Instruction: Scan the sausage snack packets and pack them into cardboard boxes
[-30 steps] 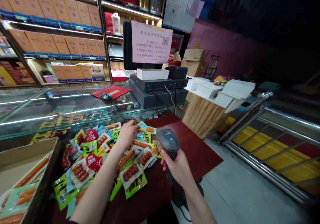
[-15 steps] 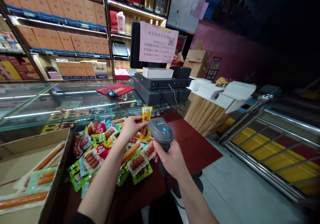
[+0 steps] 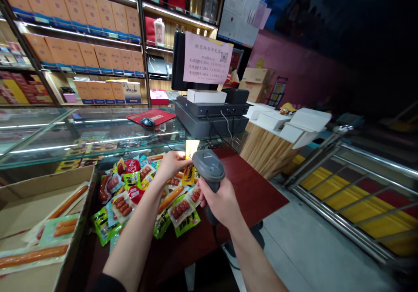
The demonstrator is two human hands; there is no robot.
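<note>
Upright yellow packet, top brightly lit, gray scanner beside

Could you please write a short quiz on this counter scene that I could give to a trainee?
1. True or false: the left hand holds a yellow packet whose upper end is brightly lit, while the right hand grips the scanner.

2. Multiple choice: seen by the person at the table, on which side of the sausage packs is the shallow cardboard box?
A) Left
B) Right
C) Far side

3. Fill in the missing word: the computer mouse rests on a ____ mat.

Key: 1. True; 2. A; 3. red
</note>
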